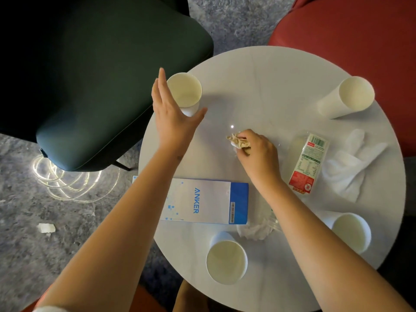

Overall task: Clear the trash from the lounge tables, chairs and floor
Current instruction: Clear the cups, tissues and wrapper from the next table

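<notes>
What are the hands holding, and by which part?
The right hand pinches a crumpled napkin by one end; the left hand is open beside a paper cup, holding nothing.

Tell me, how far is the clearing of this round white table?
Nothing looks cleared yet. The right hand grips a crumpled brown paper wad; the open left hand is beside a white paper cup. Remaining: three more cups, blue-white cardboard box, red-labelled wrapper, white floor scrap.

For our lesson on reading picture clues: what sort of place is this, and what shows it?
Probably a lounge or break area: a small round table holding paper cups, with a cushioned green chair and a red chair beside it, on carpet.
</notes>
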{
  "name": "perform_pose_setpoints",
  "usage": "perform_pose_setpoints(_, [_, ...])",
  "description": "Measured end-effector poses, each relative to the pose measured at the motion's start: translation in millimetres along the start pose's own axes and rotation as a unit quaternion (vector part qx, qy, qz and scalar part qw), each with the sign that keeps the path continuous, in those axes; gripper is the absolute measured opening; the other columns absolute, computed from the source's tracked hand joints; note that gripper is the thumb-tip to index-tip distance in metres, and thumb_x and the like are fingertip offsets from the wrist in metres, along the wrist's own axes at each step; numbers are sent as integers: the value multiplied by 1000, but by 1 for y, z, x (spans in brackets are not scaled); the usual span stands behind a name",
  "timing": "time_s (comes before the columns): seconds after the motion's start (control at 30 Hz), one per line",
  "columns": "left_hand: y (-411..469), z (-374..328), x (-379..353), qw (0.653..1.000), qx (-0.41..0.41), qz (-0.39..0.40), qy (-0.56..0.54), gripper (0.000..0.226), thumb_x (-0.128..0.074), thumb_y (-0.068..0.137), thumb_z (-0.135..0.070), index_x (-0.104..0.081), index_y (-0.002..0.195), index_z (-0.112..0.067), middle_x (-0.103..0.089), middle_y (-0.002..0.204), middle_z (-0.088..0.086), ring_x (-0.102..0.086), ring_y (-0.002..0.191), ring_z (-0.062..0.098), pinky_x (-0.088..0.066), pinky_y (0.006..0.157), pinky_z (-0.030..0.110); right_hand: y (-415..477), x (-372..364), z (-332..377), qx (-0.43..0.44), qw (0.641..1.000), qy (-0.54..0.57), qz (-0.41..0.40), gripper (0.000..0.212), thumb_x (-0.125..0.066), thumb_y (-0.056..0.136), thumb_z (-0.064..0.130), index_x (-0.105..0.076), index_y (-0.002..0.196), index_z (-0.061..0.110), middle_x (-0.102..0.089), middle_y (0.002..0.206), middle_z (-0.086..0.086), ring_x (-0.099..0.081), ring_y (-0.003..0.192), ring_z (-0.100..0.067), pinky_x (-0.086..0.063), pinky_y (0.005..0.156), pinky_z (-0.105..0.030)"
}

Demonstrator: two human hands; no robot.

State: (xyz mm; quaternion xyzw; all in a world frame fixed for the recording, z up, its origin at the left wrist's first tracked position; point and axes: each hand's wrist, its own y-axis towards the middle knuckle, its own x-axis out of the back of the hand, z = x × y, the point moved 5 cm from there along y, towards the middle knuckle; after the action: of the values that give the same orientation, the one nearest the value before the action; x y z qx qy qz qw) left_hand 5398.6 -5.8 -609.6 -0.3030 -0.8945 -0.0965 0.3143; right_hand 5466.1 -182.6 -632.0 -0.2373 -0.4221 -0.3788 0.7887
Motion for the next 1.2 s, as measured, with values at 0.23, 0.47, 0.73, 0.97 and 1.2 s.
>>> perform_pose_setpoints(0.23, [4,1,-2,1000,-23,-7,14,78,-78,72,-25,-36,136,-8,-48,133,6,-46,120,23,-38,96,27,-3,29,16,16,996,50,-73,18,-65,80,1,-65,98,5,-65,90,-13,-60,76,-22,-32,63,-12])
perform_pose_setpoints(0.47, [-42,-22,-6,985,-138,90,43,74,-80,66,-19,-45,131,-6,-54,121,12,-53,108,29,-43,88,35,3,62,62,71,974,102,-189,20,-70,76,4,-66,95,4,-56,101,-19,-60,87,-21,-45,68,-13])
perform_pose_setpoints(0.73, [-75,-24,4,986,-140,92,21,62,-73,70,-23,-50,125,-8,-58,117,5,-51,104,16,-40,85,21,-24,40,80,81,993,46,-79,24,-63,79,5,-64,103,5,-65,92,-10,-62,83,-29,-43,79,-29])
perform_pose_setpoints(0.97, [-99,-27,19,985,-136,104,-7,61,-66,74,-15,-44,131,-10,-50,116,-1,-54,101,18,-36,79,14,-56,29,84,131,989,-64,-5,48,-22,92,34,-67,103,19,-64,110,2,-47,118,-21,-17,101,-40])
perform_pose_setpoints(1.2, [-132,-43,29,988,-136,70,-12,65,-72,72,-22,-45,130,-9,-52,118,4,-55,100,19,-34,74,4,-89,60,80,166,983,2,-78,44,-29,92,33,-68,107,19,-60,113,-6,-36,107,-20,-25,90,-39])
